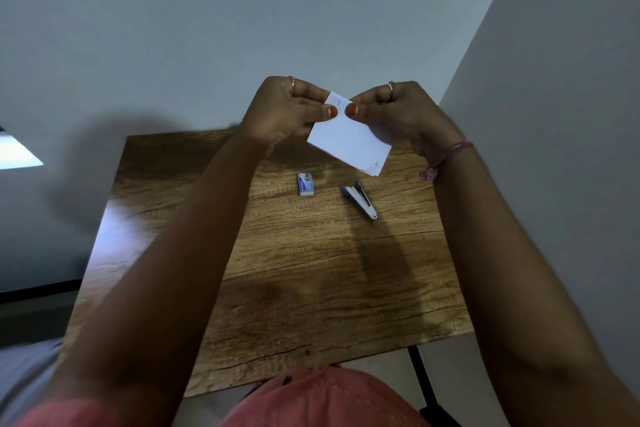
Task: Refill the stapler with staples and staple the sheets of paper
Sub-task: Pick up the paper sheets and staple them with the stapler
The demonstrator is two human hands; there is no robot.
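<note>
Both hands hold a small stack of white paper sheets [349,140] up in the air above the far part of the wooden table [294,270]. My left hand [287,111] pinches the stack's top left corner and my right hand [391,111] pinches the top edge just to the right; a thin dark line shows on the paper between the two thumbs. A blue and silver stapler [360,199] lies on the table below the paper, its top part hinged slightly apart from the base. A small blue and white staple box [306,184] lies to its left, untouched.
The table stands against a grey wall at the back, with another wall close on the right. A black table leg [420,378] shows at the near right. A pink garment [325,399] fills the bottom edge.
</note>
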